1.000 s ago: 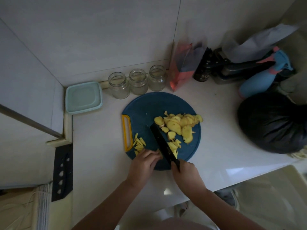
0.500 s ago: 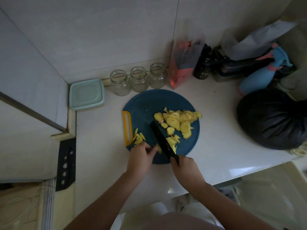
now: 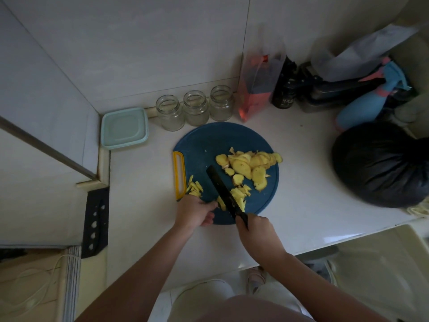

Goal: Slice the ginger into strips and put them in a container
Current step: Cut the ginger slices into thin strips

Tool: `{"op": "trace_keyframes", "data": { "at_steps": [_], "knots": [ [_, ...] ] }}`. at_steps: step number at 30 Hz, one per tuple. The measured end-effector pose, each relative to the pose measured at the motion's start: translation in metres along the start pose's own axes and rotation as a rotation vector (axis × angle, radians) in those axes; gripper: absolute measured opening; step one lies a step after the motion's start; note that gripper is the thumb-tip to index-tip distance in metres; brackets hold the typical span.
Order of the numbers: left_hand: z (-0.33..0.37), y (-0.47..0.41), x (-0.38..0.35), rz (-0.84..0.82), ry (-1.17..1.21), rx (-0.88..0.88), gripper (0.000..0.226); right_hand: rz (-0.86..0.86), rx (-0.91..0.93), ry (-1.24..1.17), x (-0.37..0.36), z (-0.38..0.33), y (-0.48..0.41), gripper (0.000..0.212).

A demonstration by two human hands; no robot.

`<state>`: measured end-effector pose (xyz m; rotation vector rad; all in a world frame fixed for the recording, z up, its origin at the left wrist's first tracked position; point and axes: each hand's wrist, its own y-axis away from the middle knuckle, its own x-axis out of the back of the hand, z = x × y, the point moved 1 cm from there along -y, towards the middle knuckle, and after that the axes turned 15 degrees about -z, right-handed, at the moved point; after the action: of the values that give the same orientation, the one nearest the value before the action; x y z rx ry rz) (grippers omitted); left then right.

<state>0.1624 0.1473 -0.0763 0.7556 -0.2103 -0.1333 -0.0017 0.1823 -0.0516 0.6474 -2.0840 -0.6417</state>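
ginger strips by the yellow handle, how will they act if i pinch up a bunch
The ginger strips look thin and short, so probably light and fairly stiff. Lying loose in a heap on the cutting board, they would likely scatter or slip from a pinch.

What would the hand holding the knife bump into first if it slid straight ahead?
Most likely the cut ginger beside the knife, just ahead of the right hand on the blue board. Height is unclear, so it might pass above.
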Motion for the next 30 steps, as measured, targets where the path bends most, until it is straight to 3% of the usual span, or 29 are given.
{"op": "trace_keyframes", "data": {
  "at_steps": [17, 30],
  "knots": [
    [0.011, -0.004, 0.000, -0.099, -0.017, 0.175, 0.032, 0.000, -0.018, 0.083, 0.000, -0.004, 0.006, 0.030],
    [0.011, -0.006, 0.000, -0.120, 0.001, 0.193, 0.033, 0.014, -0.026, 0.104, -0.009, -0.008, 0.002, 0.037]
  ]
}}
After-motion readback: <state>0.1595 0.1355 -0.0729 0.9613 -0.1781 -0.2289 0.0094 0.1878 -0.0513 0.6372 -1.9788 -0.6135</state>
